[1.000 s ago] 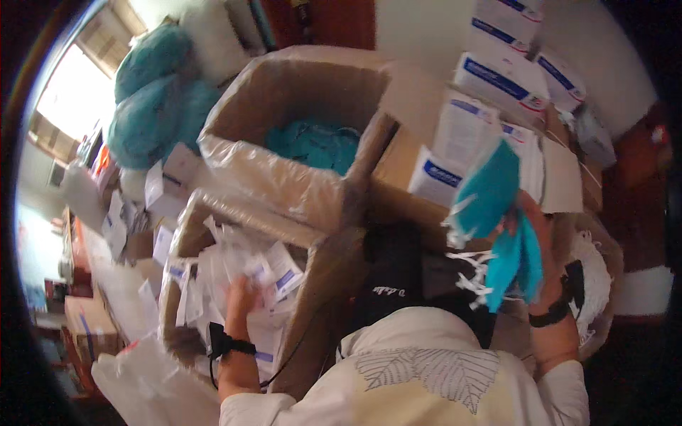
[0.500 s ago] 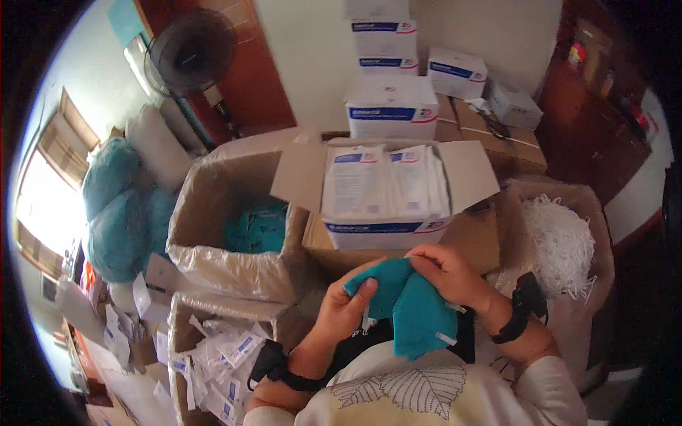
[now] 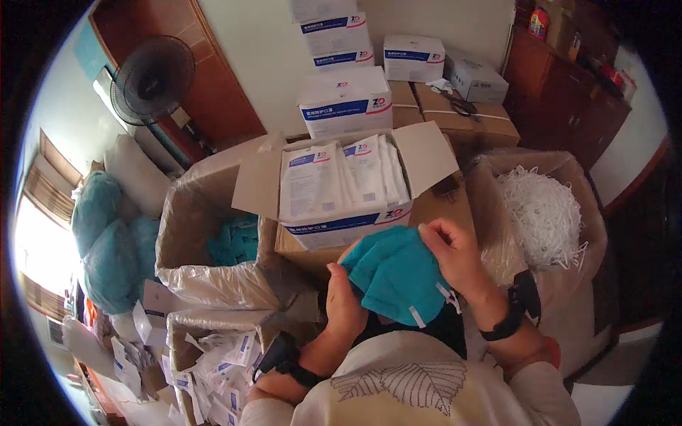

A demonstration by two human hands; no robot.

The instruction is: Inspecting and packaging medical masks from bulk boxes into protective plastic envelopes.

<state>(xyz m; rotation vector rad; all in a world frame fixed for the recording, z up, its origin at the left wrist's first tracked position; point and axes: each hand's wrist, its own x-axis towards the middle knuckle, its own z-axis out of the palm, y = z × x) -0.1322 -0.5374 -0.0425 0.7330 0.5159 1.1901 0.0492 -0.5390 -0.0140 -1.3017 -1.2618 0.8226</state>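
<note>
Teal masks (image 3: 395, 275), soft stacked bundle, likely light, limp and easily crushed; held at chest before the open carton (image 3: 341, 186). Left hand (image 3: 342, 304) cups the lower edge, right hand (image 3: 455, 257) pinches the top. Best gripped by edges.

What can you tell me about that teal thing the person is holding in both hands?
The teal mask looks like a folded face mask of soft, cloth-like material, matte and lightly creased. Small white strips show along its lower right edge. It is held in front of the person's chest, just below an open white carton of sealed packets. The left hand grips its left side and the right hand pinches its upper right edge. Nothing else touches it.
</note>
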